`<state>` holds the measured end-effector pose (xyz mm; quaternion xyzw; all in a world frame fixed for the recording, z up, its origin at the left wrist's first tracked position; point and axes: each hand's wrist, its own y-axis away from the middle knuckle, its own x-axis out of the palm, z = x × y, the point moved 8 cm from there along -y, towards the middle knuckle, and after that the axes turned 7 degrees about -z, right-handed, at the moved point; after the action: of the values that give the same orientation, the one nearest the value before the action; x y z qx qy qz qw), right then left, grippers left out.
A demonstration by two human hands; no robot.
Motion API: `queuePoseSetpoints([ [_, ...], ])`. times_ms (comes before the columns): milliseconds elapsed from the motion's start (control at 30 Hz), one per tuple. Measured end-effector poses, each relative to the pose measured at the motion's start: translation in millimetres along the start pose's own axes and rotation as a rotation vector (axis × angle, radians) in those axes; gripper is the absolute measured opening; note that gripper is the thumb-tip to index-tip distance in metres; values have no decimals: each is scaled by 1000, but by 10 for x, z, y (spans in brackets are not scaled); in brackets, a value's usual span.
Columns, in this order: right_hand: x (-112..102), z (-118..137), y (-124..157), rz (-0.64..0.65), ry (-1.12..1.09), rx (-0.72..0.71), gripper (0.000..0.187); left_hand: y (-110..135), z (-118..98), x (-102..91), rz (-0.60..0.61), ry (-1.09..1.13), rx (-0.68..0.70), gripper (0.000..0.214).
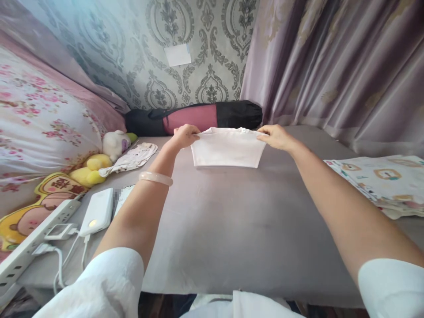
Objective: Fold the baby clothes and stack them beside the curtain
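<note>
A folded white garment (228,150) is held up over the far half of the grey-covered surface, stretched flat between both hands. Its upper edge looks like a neckline, with a small bump right of the middle. My left hand (186,136) pinches the upper left corner between thumb and fingers. At the upper right corner, my right hand (275,136) grips it the same way. The lower edge hangs straight, just above or touching the grey cover (232,221); I cannot tell which.
Along the wall lies a black and pink rolled bag (192,118). At left are plush toys (114,145), a printed cloth (134,157), a white power bank (97,211) and a power strip (39,234) with cables. Folded printed cloths (384,179) lie at right, below curtains (331,62).
</note>
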<state>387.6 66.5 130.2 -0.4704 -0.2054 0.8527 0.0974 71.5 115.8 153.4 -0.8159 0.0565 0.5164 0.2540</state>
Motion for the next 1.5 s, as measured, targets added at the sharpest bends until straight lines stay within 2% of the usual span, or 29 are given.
queuePoseSetpoints([
  [100,-164,60,48,-163,50,-69,22,49,-57,-47,-140,-103,5,27],
  [200,-135,105,202,-202,92,-157,19,192,-103,83,-186,-143,45,29],
  [367,14,134,561,-94,140,-169,19,571,-111,328,-107,-146,76,32],
  [500,79,142,839,7,178,-129,21,868,-113,410,-31,-139,79,33],
  [633,185,111,1092,70,198,-151,26,1107,-109,507,9,-114,101,34],
  [833,410,107,1476,142,255,-251,35,1399,-69,745,76,-79,154,41],
  [1033,544,125,1707,201,281,-258,43,1573,-14,938,140,-104,181,43],
  [1167,554,108,1775,253,282,-201,48,1652,-66,895,189,-110,160,39],
  [1267,533,129,1713,254,299,-108,38,1618,-160,818,199,-117,109,22],
  [1333,560,197,1600,235,312,-58,29,1525,-230,818,195,-148,46,33],
  [1400,650,310,1443,202,305,-31,30,1385,-322,866,161,-168,-23,42],
  [1500,884,534,1191,143,267,-52,39,1148,-520,1013,63,-153,-83,35],
])
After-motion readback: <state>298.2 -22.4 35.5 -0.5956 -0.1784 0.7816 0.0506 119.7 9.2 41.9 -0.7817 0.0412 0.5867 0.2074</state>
